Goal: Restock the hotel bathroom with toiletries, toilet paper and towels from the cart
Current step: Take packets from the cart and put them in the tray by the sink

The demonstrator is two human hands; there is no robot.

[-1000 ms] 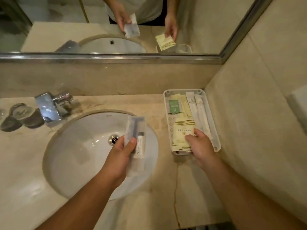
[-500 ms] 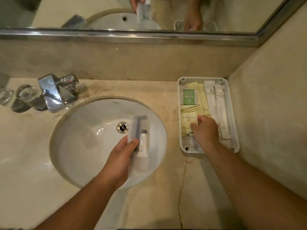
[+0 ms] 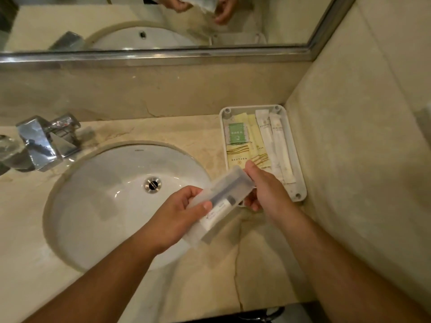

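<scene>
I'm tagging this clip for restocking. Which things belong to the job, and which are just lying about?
Job: clear toothbrush pouch, held by left hand and right hand; amenity tray; sachets and white packets in it.
Just there: sink, tap, mirror.

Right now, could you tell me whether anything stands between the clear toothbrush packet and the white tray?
Nothing visible does. The left hand and right hand hold the clear plastic toothbrush packet at the near corner of the white plastic tray. Yellow sachets and long white packets already lie inside.
</scene>
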